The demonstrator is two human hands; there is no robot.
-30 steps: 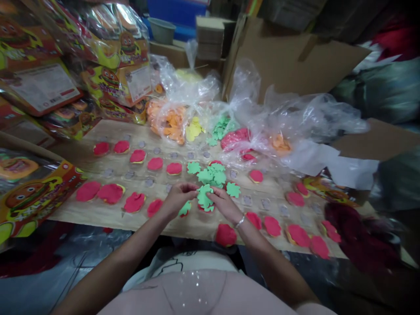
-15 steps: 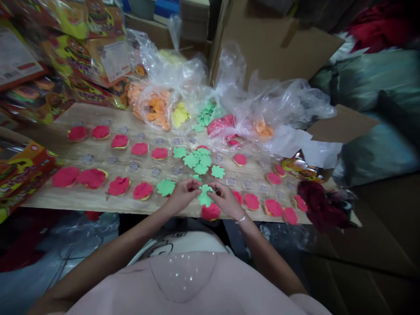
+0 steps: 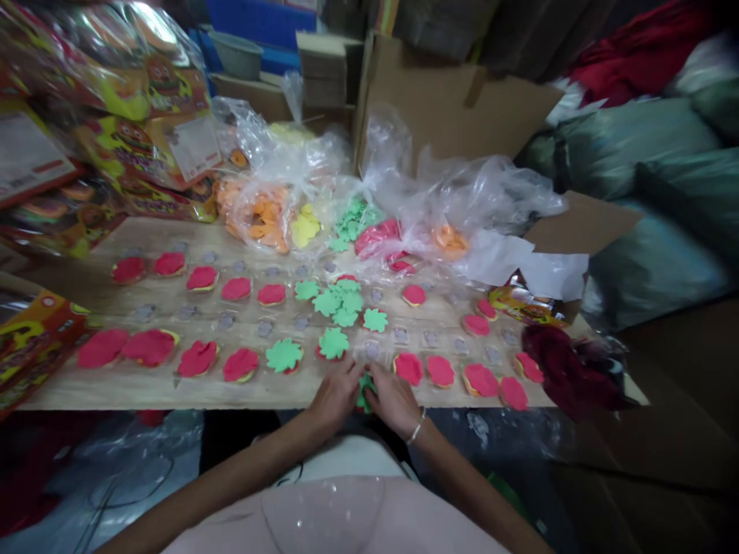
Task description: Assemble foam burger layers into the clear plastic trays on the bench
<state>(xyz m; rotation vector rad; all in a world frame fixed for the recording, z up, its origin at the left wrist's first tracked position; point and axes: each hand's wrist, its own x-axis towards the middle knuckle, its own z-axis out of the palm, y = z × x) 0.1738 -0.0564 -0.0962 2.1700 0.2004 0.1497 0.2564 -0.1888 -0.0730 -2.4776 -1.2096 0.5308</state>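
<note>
Close to the table's front edge, my left hand [image 3: 335, 394] and my right hand [image 3: 396, 402] meet around a green lettuce-shaped foam piece [image 3: 363, 391]. Fingers of both hands are closed on its sides and cover much of it. What lies under it is hidden. Just behind and left, a green piece [image 3: 333, 343] sits on a red one, and another green piece [image 3: 285, 355] does the same farther left. A loose heap of green pieces [image 3: 339, 298] lies beyond my hands. To the right of my right hand is a red scalloped piece [image 3: 408, 368] over a yellow layer.
Rows of red pieces [image 3: 236, 288] and small clear plastic trays [image 3: 265, 328] cover the wooden table [image 3: 190, 395]. Plastic bags of orange pieces [image 3: 269, 219] and other colours line the back. Printed toy-burger boxes [image 3: 155, 154] are stacked left; dark red cloth [image 3: 563, 369] lies right.
Both hands have moved down toward the front edge with the green piece. The red piece seen there before is now hidden beneath it and the hands. The view has shifted slightly.
</note>
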